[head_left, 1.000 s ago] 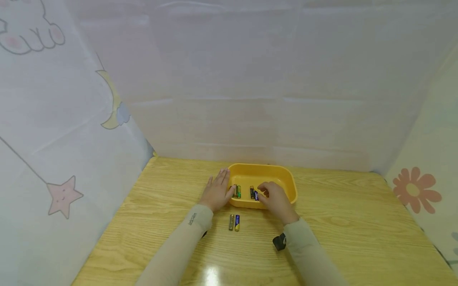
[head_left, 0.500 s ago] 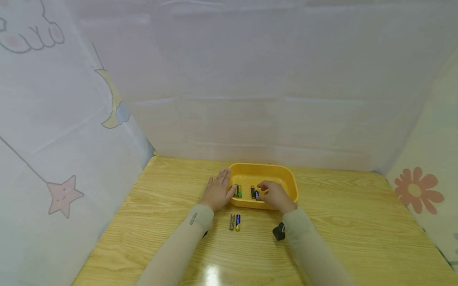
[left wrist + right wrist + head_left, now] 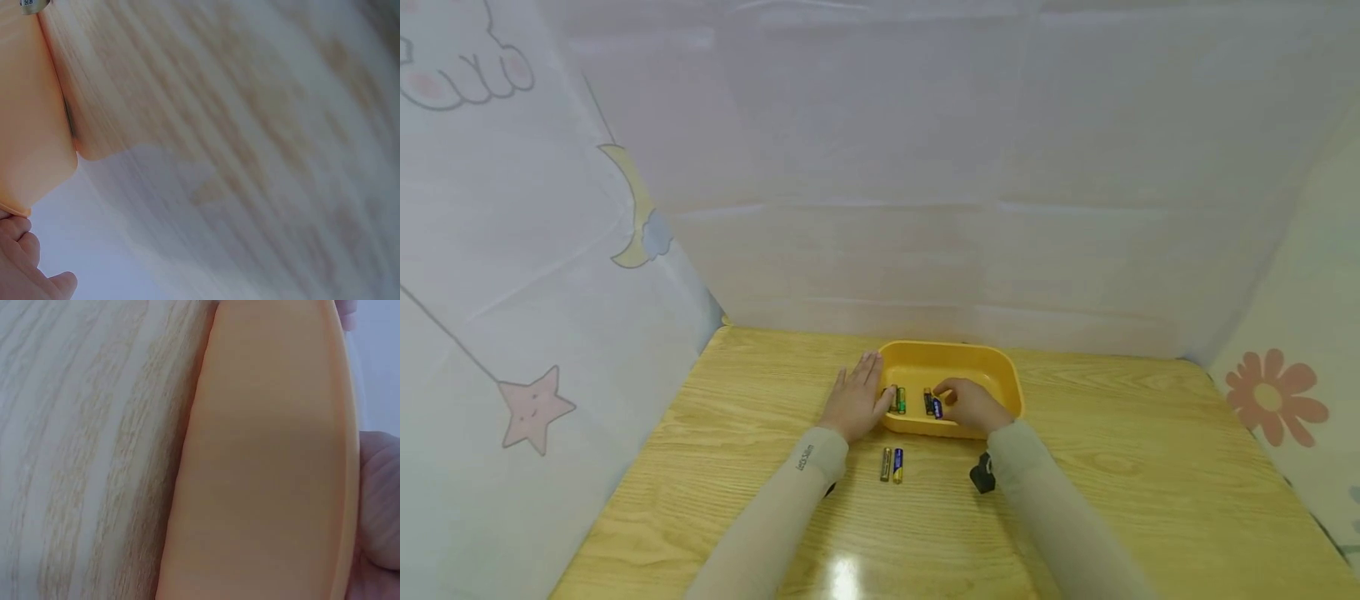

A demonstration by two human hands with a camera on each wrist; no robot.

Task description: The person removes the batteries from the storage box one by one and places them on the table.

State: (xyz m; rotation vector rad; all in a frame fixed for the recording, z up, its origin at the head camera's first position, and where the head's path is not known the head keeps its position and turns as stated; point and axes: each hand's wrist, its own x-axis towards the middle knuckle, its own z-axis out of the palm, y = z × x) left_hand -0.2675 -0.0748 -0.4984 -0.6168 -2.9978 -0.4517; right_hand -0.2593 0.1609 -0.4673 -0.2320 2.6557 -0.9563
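A shallow yellow plastic tray (image 3: 951, 354) stands on the table. My left hand (image 3: 852, 406) rests on its left rim, fingers straight and thumb over the edge; part of that hand shows at the tray corner in the left wrist view. Inside, near the thumb, lie a green battery (image 3: 901, 401) and a brownish one (image 3: 893, 400), partly hidden. My right hand (image 3: 972, 405) reaches over the front rim and pinches a dark blue battery (image 3: 937, 408) between thumb and index finger. A black battery with a copper-coloured end (image 3: 928, 402) lies right beside it.
In front of the tray, a gold-and-black battery (image 3: 886, 465) and a blue-and-yellow battery (image 3: 898, 466) lie side by side on the wooden table (image 3: 1135, 467). A pale cloth wall (image 3: 880, 250) rises behind the tray, with printed side walls left and right.
My right hand has shifted slightly left and its fingers have closed in on the dark blue battery. The left hand stays at the tray's rim.
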